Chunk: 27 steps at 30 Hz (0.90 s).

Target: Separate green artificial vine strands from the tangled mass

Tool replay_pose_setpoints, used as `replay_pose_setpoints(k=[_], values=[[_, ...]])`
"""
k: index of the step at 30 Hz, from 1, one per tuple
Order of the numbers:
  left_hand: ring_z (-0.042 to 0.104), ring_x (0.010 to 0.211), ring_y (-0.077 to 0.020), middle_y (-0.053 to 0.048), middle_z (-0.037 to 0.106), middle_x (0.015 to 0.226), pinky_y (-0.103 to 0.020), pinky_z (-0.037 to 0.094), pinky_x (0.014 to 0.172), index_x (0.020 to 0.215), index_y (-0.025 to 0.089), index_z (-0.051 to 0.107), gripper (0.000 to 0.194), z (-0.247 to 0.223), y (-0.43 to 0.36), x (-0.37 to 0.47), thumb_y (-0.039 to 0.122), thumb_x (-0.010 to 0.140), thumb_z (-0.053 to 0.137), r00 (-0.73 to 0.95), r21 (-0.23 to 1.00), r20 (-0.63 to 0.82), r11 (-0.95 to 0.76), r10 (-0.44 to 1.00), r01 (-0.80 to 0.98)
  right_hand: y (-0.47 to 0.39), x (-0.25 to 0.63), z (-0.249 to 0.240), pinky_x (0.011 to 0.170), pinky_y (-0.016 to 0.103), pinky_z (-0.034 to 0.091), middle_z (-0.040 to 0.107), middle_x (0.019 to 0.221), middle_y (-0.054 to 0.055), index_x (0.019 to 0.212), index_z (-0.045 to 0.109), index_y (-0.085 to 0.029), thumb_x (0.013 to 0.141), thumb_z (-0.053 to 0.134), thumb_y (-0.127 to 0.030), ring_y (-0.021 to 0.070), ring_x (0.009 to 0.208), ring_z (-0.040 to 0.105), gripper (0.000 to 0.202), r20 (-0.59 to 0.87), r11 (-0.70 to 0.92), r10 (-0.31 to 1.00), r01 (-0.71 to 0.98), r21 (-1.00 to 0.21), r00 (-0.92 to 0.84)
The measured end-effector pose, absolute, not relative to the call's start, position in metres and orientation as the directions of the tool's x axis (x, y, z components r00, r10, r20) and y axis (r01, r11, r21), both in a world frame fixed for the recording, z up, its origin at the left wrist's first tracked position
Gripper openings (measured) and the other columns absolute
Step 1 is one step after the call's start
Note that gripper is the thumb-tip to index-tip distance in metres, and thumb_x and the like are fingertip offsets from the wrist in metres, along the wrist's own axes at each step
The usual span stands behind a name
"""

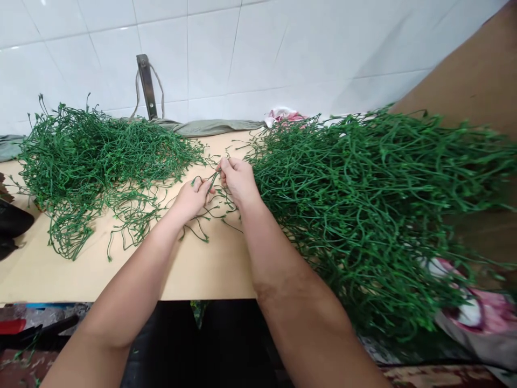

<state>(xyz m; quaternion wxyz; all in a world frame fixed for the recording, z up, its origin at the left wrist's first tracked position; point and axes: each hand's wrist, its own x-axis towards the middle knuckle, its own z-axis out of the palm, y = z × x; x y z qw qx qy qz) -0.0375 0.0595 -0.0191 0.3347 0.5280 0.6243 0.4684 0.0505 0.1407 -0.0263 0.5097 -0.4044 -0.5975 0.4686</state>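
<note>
Looking down from the head: left hand (193, 196) and right hand (238, 178) meeting mid-desk (202, 269), fingers of both pinching closed on one green sprig (212, 179); lying between a smaller green heap (100, 156) at left and a larger green pile (363, 205) at right; white tiled wall (258, 48) standing behind.

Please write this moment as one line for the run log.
left hand: pinches green sprig | right hand: pinches same sprig | left pile, right pile on table
</note>
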Motion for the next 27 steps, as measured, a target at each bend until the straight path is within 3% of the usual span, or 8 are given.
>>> replay_pose_setpoints(k=[3,6,13,17,20,24,27], values=[[0.029,0.043,-0.0038,0.006,0.038,0.048,-0.019,0.023,0.047,0.068,0.013,0.049,0.022,-0.015,0.053,-0.041,0.022,0.085,0.04,-0.194,0.952,-0.008,0.067,0.981,0.3,0.136,0.049,-0.024,0.04,0.019,0.022,0.038,0.046,-0.006,0.063,0.049,-0.016,0.081,0.048,-0.041,0.0046,0.038,0.032,0.031,0.161,0.122,0.956,-0.166,-0.979,-0.245],[0.024,0.043,-0.0036,0.008,0.033,0.047,-0.019,0.02,0.046,0.07,0.012,0.051,0.024,-0.008,0.047,-0.042,0.026,0.086,0.04,-0.156,0.966,-0.058,0.094,0.986,0.239,0.13,0.046,-0.021,0.039,0.018,0.023,0.041,0.047,-0.006,0.062,0.05,-0.016,0.079,0.051,-0.043,0.0037,0.039,0.034,0.032,0.162,0.106,0.948,-0.209,-0.972,-0.273],[0.024,0.044,-0.0048,0.007,0.033,0.047,-0.021,0.022,0.048,0.058,0.014,0.044,0.032,-0.003,0.044,-0.041,0.026,0.087,0.038,-0.045,0.962,-0.004,0.016,0.999,0.273,0.132,0.048,-0.025,0.04,0.019,0.023,0.039,0.046,-0.005,0.056,0.046,-0.016,0.083,0.047,-0.032,0.0044,0.039,0.031,0.031,0.159,0.124,0.962,-0.164,-0.979,-0.222],[0.026,0.046,-0.0051,0.006,0.034,0.048,-0.022,0.023,0.05,0.054,0.015,0.04,0.034,-0.007,0.046,-0.042,0.025,0.086,0.041,0.002,0.953,0.066,-0.063,0.998,0.297,0.134,0.048,-0.026,0.044,0.021,0.022,0.032,0.044,-0.006,0.05,0.041,-0.017,0.08,0.05,-0.029,0.005,0.042,0.027,0.033,0.221,0.214,0.97,-0.073,-0.974,-0.1],[0.023,0.046,-0.0046,0.006,0.033,0.049,-0.022,0.021,0.048,0.054,0.015,0.037,0.036,-0.013,0.05,-0.043,0.032,0.085,0.045,0.061,0.968,0.092,-0.104,0.994,0.228,0.131,0.043,-0.023,0.046,0.021,0.023,0.028,0.043,-0.007,0.047,0.039,-0.017,0.078,0.051,-0.028,0.0056,0.044,0.026,0.035,0.215,0.215,0.976,-0.001,-0.977,-0.021],[0.023,0.046,-0.004,0.006,0.032,0.049,-0.022,0.018,0.046,0.055,0.016,0.038,0.043,-0.01,0.045,-0.04,0.049,0.079,0.049,0.122,0.977,0.139,-0.156,0.983,0.144,0.133,0.044,-0.022,0.044,0.021,0.021,0.029,0.042,-0.007,0.048,0.042,-0.016,0.078,0.049,-0.025,0.0049,0.043,0.025,0.032,0.125,0.125,0.992,-0.024,-0.992,-0.005],[0.03,0.049,-0.0042,0.005,0.036,0.051,-0.022,0.023,0.047,0.057,0.015,0.042,0.047,0.003,0.028,-0.03,0.059,0.069,0.056,0.331,0.983,0.091,-0.137,0.939,0.119,0.145,0.056,-0.025,0.04,0.02,0.018,0.029,0.042,-0.008,0.051,0.038,-0.017,0.08,0.043,-0.024,0.0041,0.039,0.021,0.03,0.084,0.088,0.995,-0.084,-0.993,0.053]])
